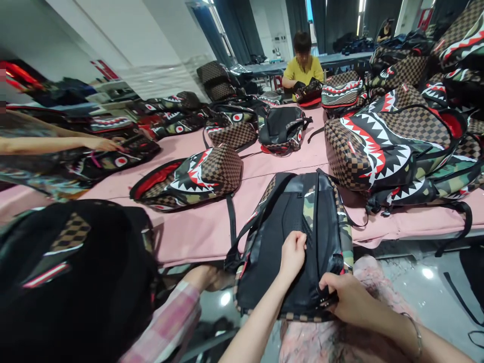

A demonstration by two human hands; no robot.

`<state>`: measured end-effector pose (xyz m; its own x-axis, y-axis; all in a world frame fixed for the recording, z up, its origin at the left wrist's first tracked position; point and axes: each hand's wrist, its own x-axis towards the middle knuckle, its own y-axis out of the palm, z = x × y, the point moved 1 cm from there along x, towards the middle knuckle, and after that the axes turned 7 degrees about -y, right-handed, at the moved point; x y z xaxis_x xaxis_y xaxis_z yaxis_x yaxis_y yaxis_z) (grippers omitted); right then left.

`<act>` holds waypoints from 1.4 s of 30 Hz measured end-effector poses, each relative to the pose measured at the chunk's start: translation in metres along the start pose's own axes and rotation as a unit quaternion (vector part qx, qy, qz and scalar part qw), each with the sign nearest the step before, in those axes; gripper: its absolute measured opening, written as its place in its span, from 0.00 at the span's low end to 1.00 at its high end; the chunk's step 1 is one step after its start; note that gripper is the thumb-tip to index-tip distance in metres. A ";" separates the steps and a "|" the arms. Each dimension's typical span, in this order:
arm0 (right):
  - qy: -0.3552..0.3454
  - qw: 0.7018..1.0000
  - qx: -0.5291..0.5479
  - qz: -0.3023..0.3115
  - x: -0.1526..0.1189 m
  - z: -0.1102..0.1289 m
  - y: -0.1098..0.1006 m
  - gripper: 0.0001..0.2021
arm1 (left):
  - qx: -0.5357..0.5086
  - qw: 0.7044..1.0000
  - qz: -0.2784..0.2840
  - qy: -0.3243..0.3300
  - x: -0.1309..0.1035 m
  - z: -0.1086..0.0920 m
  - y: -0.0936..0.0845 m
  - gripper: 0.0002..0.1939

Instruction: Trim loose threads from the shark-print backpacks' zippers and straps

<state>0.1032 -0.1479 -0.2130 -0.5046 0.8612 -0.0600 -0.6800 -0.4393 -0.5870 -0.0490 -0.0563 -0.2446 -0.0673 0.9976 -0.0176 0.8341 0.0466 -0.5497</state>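
Observation:
A black backpack (280, 227) with checkered and camouflage edges lies back side up in front of me, partly on the pink table and partly over my lap. Over its middle, my left hand (294, 254) is closed with the fingers curled tight; anything pinched in them is too small or hidden to name. Close to that hand, a black shoulder strap (318, 212) runs down the back panel. At the lower right corner, my right hand (342, 296) is closed on the backpack's edge by the strap's lower end, thumb on top and other fingers hidden beneath.
Another backpack (204, 176) with a shark-mouth print lies ahead on the pink table (189, 237). Several more are piled at the right (378, 146). A large black backpack (86, 262) fills the lower left. A co-worker's arm (75, 143) reaches in at left; a person in yellow (315, 68) sits opposite.

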 end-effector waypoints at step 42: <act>0.017 0.957 0.252 -0.145 -0.006 -0.013 0.000 0.10 | -0.210 0.974 0.055 -0.067 -0.089 -0.036 -0.028 0.12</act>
<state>0.1134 -0.1497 -0.2235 -0.2443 0.9696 0.0139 -0.9632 -0.2410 -0.1190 -0.0466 -0.1445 -0.1979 -0.0133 0.9833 -0.1817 0.9889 -0.0140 -0.1480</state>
